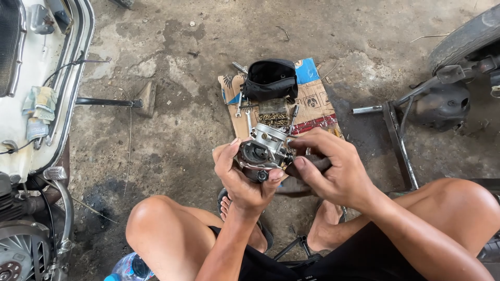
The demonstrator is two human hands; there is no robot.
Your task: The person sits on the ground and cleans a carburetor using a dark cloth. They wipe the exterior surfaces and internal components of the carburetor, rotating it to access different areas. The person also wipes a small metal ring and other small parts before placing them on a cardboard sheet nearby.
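My left hand [240, 177] grips a small metal carburettor [263, 147] from below, holding it over my knees. My right hand [333, 166] is closed around a dark tool handle [312, 165] whose tip meets the carburettor's right side near a small spring. The tool's working end is hidden between the hand and the part. Both hands sit close together above my sandalled feet.
A cardboard sheet [317, 106] on the concrete floor carries a black pouch [271, 78], wrenches [240, 106] and small metal parts. A white scooter body [36, 88] and engine stand at left. A wheel and stand [406, 125] are at right. A plastic bottle [127, 268] lies by my left knee.
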